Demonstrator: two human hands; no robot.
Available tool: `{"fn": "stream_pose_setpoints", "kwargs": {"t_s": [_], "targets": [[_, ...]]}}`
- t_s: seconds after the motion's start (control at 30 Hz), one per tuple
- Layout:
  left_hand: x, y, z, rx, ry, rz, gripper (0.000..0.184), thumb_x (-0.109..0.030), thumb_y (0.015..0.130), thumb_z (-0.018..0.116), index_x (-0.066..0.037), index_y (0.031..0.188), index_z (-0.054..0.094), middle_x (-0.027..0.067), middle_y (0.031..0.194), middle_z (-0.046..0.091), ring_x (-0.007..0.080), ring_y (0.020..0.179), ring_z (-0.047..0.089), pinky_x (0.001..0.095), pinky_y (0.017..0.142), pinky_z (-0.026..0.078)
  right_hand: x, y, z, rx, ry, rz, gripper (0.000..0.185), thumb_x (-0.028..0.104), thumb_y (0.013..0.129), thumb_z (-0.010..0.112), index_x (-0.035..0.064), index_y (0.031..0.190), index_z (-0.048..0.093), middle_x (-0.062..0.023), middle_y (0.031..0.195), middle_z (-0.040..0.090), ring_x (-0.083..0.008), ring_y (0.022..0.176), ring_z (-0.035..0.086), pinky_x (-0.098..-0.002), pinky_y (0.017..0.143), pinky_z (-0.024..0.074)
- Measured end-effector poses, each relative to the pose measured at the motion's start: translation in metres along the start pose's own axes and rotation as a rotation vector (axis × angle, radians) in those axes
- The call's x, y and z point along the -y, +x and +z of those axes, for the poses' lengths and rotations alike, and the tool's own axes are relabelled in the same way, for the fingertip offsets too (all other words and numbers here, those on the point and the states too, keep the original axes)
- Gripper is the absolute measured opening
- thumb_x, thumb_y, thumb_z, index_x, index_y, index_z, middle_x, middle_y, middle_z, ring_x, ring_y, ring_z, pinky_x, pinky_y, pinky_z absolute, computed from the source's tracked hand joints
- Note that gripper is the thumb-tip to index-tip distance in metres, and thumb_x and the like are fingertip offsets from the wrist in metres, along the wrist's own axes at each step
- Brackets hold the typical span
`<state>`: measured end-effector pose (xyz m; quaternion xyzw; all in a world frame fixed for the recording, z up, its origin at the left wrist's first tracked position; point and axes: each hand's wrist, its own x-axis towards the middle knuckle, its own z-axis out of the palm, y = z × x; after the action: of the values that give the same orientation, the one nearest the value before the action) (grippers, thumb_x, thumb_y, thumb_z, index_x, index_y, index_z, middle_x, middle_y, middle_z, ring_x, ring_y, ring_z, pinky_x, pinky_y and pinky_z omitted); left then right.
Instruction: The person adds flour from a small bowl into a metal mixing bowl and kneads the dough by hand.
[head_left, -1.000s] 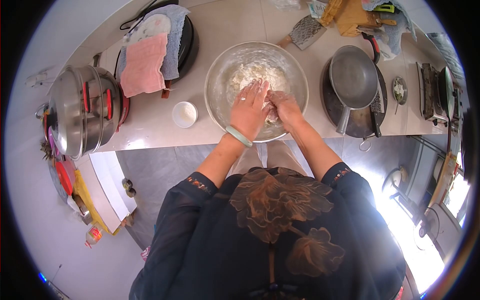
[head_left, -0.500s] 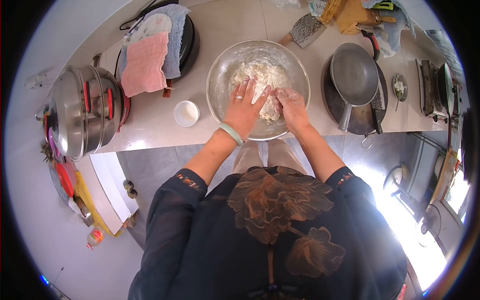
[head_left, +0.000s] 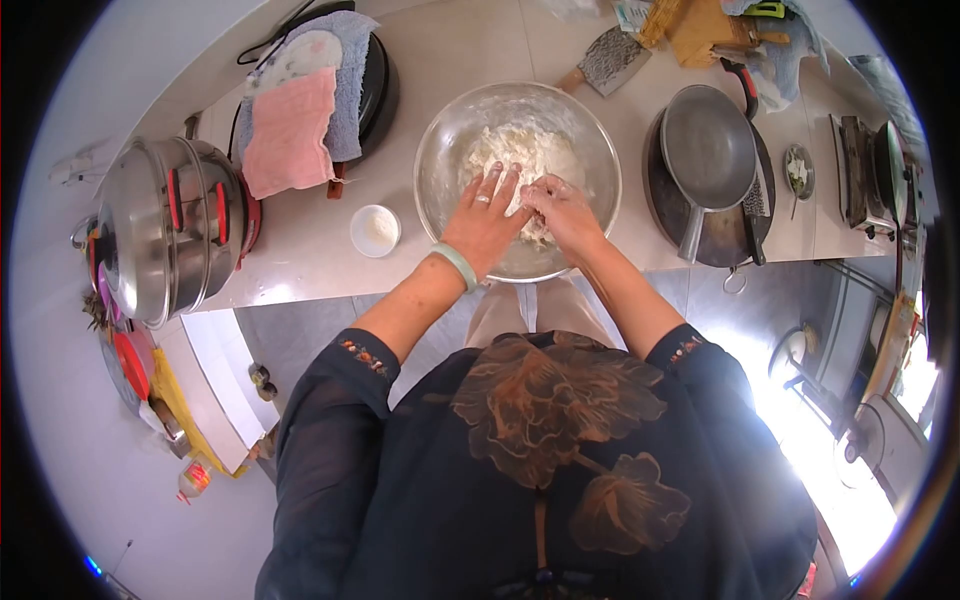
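Note:
A wide metal bowl (head_left: pixel 436 130) stands at the front edge of the counter, its inner wall smeared with flour. Inside lies a shaggy, crumbly floury dough (head_left: pixel 535 150). My left hand (head_left: pixel 485 220), with a ring and a pale green bangle, is open, its fingers stretched over the near part of the dough. My right hand (head_left: pixel 565 218) is closed beside it, fingertips pinched together at the left thumb and index finger. Whatever sits in that pinch is too small to make out. Bits of dough cling to the fingers of both hands.
Left of the bowl is a small white cup (head_left: pixel 375 231) with flour in it. A steamer pot (head_left: pixel 145 235) and a cloth-covered pan (head_left: pixel 290 130) stand farther left. A cleaver (head_left: pixel 612 62) lies behind the bowl. To the right, a frying pan (head_left: pixel 708 150) rests on a dark round pan.
My right hand has moved left and turned inward, so its fingertips now meet the left hand's thumb side. The left hand has shifted slightly toward me.

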<state>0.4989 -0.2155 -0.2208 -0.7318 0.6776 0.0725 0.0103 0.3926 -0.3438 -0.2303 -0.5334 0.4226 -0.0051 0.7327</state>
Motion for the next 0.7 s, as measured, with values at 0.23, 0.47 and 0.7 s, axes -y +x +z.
{"fn": "stream_pose_setpoints", "kwargs": {"t_s": [0.23, 0.47, 0.7], "targets": [[-0.002, 0.0, -0.005, -0.035, -0.023, 0.008, 0.053, -0.013, 0.089, 0.047, -0.022, 0.141, 0.041, 0.0215, 0.148, 0.031, 0.0367, 0.134, 0.037, 0.0486, 0.113, 0.025, -0.008, 0.027, -0.024, -0.096, 0.091, 0.103, 0.034, 0.032, 0.092, 0.061, -0.0007, 0.083, 0.062, -0.0034, 0.066, 0.054, -0.0121, 0.057, 0.048, -0.029, 0.053, 0.0414], [0.0, -0.002, 0.009, 0.038, -0.096, -0.014, 0.055, -0.015, 0.089, 0.048, -0.015, 0.143, 0.039, 0.0188, 0.147, 0.035, 0.034, 0.134, 0.039, 0.047, 0.111, 0.028, -0.007, 0.001, -0.009, 0.062, -0.005, -0.137, 0.028, 0.03, 0.093, 0.061, 0.0027, 0.087, 0.062, -0.0016, 0.072, 0.056, -0.0099, 0.059, 0.048, -0.0245, 0.053, 0.039], [-0.011, -0.006, 0.005, -0.06, -0.189, -0.034, 0.051, -0.012, 0.085, 0.051, -0.012, 0.136, 0.045, 0.0181, 0.145, 0.038, 0.0335, 0.129, 0.044, 0.0462, 0.105, 0.036, -0.01, 0.024, -0.02, -0.128, 0.018, 0.133, 0.032, 0.034, 0.093, 0.062, 0.003, 0.085, 0.061, -0.0013, 0.07, 0.054, -0.0094, 0.059, 0.046, -0.024, 0.053, 0.0383]]}}
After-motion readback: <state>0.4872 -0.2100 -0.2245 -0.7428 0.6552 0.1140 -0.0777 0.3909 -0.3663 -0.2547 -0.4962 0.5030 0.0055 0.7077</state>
